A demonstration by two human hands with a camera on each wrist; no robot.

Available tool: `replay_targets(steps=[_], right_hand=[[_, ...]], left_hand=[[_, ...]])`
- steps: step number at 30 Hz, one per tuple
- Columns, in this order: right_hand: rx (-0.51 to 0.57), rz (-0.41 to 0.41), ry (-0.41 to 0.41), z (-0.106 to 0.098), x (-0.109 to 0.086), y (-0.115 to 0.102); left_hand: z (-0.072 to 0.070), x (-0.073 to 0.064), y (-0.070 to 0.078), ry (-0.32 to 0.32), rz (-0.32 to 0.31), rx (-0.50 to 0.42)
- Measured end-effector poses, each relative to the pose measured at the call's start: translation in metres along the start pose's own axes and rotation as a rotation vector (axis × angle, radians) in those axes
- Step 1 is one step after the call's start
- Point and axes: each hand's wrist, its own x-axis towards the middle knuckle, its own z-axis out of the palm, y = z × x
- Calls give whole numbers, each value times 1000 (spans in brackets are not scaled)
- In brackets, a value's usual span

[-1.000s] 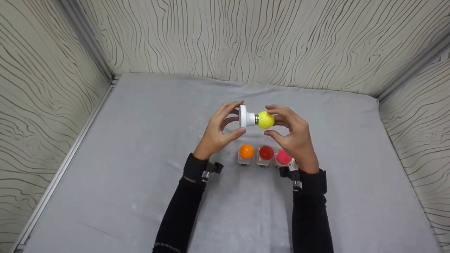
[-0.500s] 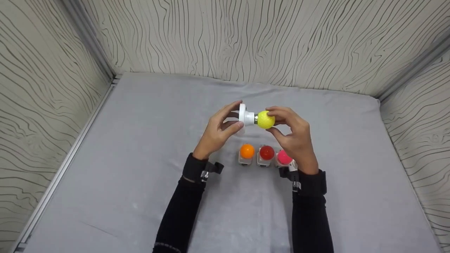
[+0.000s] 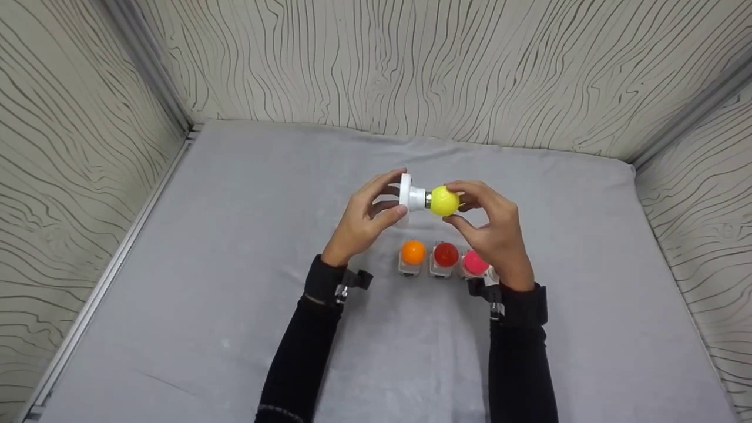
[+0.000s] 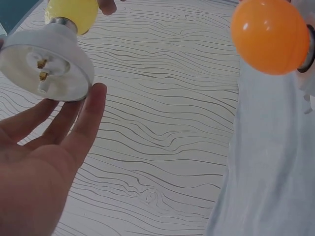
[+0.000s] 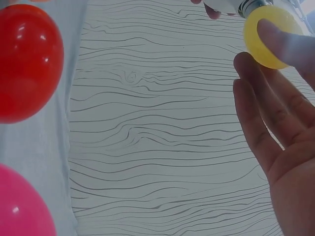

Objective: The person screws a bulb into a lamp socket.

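Note:
My left hand (image 3: 365, 216) grips a white round lamp holder (image 3: 405, 192) by the rim of its base, thumb in front and fingers behind. In the left wrist view the hollow underside of the lamp holder (image 4: 47, 69) shows two brass screws. A yellow light bulb (image 3: 445, 201) lies sideways with its metal cap at the holder's mouth, some of the metal still visible. My right hand (image 3: 492, 220) pinches the yellow bulb (image 5: 270, 39) between thumb and fingertips. Both things are held up above the table.
Below the hands an orange bulb (image 3: 413, 252), a red bulb (image 3: 446, 255) and a pink bulb (image 3: 474, 262) stand in a row in white holders. Another white piece (image 3: 492, 275) is partly hidden by the right wrist. Patterned walls (image 3: 376, 70) enclose the grey cloth-covered table (image 3: 235, 235).
The left thumb has moved up onto the lamp holder's base. The right thumb has closed in on the yellow bulb, and the right fingers have shifted slightly around it.

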Motion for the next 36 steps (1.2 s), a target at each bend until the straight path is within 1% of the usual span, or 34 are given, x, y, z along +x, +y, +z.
replay_targets(steps=[7, 14, 20, 24, 28, 32, 34, 36], right_hand=[[-35, 38, -45, -4, -1, -3], [-25, 56, -53, -3, -1, -3], [-31, 96, -75, -3, -1, -4], [-27, 108, -72, -3, -1, -6], [7, 86, -34, -2, 1, -7], [89, 31, 4, 0, 2, -9], [120, 6, 10, 0, 3, -10], [129, -8, 12, 0, 3, -10]], left_hand=[[0, 0, 2, 5, 28, -12], [0, 0, 2, 4, 57, -32], [-1, -1, 2, 3, 67, -38], [-1, -1, 1, -1, 68, -35], [-1, -1, 1, -8, 68, -36], [-2, -1, 1, -11, 62, -39], [-2, -2, 1, -10, 54, -38], [-2, -1, 2, -10, 44, -34]])
